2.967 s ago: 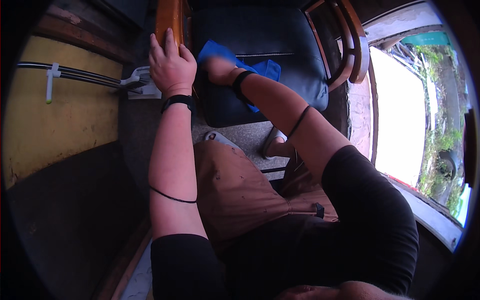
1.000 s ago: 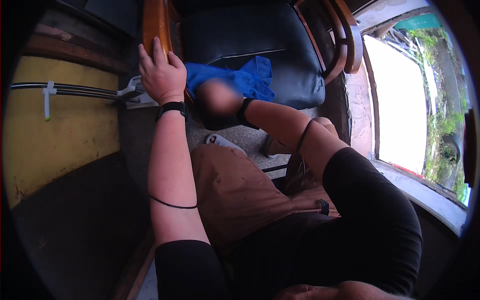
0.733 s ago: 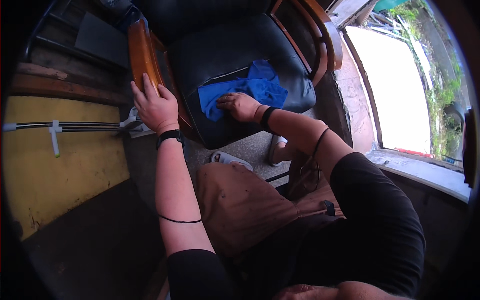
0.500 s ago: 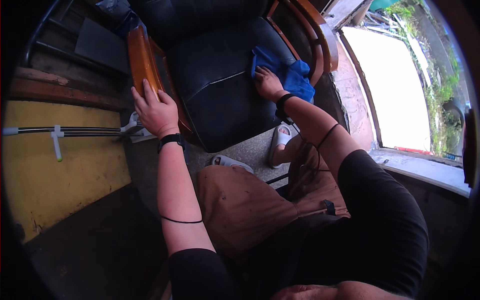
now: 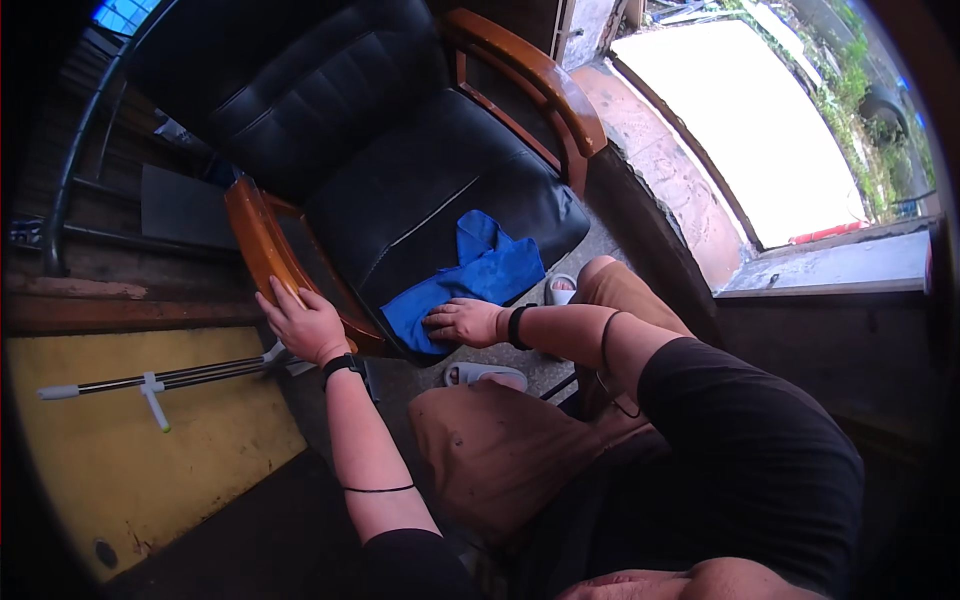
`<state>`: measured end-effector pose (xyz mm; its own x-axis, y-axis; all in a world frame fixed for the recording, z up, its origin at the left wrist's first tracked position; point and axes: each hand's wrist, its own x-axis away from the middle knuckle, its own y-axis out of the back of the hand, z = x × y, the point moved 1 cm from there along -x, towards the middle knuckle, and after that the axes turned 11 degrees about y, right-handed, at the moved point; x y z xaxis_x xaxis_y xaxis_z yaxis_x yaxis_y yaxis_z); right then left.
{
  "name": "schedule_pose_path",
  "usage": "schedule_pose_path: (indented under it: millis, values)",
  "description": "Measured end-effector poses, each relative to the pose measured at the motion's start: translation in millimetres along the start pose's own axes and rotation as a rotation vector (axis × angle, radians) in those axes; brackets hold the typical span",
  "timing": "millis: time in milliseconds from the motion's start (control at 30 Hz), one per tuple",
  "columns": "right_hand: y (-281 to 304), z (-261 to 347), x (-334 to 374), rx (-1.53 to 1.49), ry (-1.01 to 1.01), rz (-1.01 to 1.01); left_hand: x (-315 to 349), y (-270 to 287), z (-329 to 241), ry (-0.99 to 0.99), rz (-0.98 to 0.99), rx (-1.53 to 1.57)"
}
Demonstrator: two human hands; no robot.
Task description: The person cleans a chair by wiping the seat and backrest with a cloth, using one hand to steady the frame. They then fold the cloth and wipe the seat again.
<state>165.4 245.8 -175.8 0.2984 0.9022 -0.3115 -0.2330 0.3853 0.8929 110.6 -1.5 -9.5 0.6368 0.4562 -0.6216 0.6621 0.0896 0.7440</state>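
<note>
A black padded chair (image 5: pixel 430 160) with brown wooden armrests stands in front of me. My left hand (image 5: pixel 308 325) rests on the front end of the left armrest (image 5: pixel 262 235), its fingers stretched over the wood. On the near left part of the seat, my right hand (image 5: pixel 468 323) presses down on a blue cloth (image 5: pixel 490 272), fingers slightly bent. The cloth is crumpled and spreads to the right, with a folded lobe sticking up toward the backrest. Part of the cloth is hidden under my right hand.
The right armrest (image 5: pixel 535 70) curves out beyond the seat. To the left, a thin mop-like pole (image 5: pixel 170 375) lies against a yellow panel (image 5: pixel 120 460), below a dark metal frame (image 5: pixel 75 180). A bright doorway (image 5: pixel 740 130) opens at right. My sandalled feet are under the seat's front edge.
My right hand has dragged the blue cloth from the seat's right side to its near left front. The cloth now spreads wider. My left hand stays on the armrest, while the view has shifted.
</note>
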Motion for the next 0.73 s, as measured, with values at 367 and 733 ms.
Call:
schedule_pose_path:
  millis: [367, 733]
  values:
    - [128.4, -158.4, 122.7, 0.244, -1.135, -0.175, 2.3, -0.7, 1.2, 0.015, 0.009, -0.009]
    - [128.5, -142.7, 213.1, 0.140, -0.659, 0.474, 2.3, -3.6, 5.3, 0.018, 0.005, -0.010]
